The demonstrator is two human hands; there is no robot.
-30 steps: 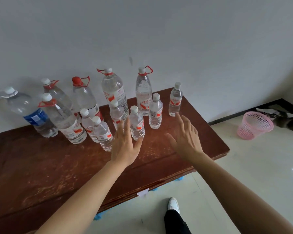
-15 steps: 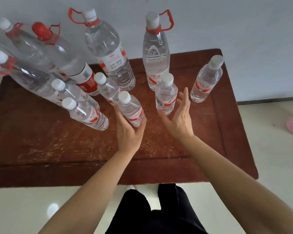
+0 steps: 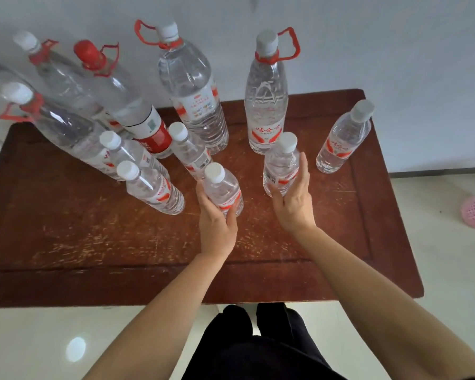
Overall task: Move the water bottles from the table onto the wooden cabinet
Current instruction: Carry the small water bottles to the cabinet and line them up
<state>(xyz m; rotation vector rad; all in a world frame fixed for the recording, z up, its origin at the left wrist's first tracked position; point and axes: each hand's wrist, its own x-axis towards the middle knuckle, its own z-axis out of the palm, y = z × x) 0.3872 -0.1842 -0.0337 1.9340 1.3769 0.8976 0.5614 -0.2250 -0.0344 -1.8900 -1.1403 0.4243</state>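
Step in hand: pick-up of a pair of bottles, with nothing yet judged delivered. The left hand [image 3: 217, 229] grasps one small bottle [image 3: 224, 189] low on its body, fingers on one side and thumb curled round the other. The right hand [image 3: 294, 207] clasps a second small bottle [image 3: 281, 165], with the thumb at its lower left and the fingers laid up its right flank; a grasp is judged made, though loosely wrapped. Both bottles are near the middle of the bench [image 3: 93, 229]; whether either base has left the surface cannot be told. Three more small bottles crowd just to the left, a lone small bottle [image 3: 343, 138] stands apart at the right, and the large bottles [image 3: 192, 89] with red loop handles line the back by the wall. No wooden cabinet can be identified in view. The next move calls for a straight vertical lift, since neighbours stand just beside the left-hand bottle, then a turn to locate the cabinet. Materials: the bottles are clear thin plastic, round and ribbed, with white screw caps and red-and-white labels; they appear full, so are judged weighty, smooth and liable to dent under a hard squeeze. The bench is dark reddish wood, scuffed with pale scratches, with a raised border.
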